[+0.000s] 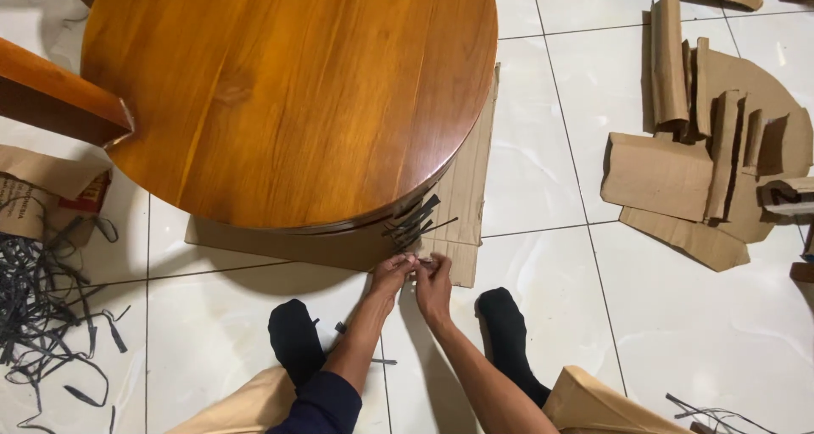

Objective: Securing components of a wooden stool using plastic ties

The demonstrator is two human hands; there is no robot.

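Both hands (415, 275) pinch black straps (415, 222) — under round wooden tabletop (288, 95).

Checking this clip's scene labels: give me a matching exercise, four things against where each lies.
Things:
1. round wooden tabletop
2. cardboard sheet
3. heap of black straps
4. pile of cardboard scraps

Places:
A. floor, far right
B. floor, far left
C. under the tabletop
D. on top of the cardboard sheet

Pairs: 1-D, 2-C, 3-B, 4-A

Bright, even light; soft shadows
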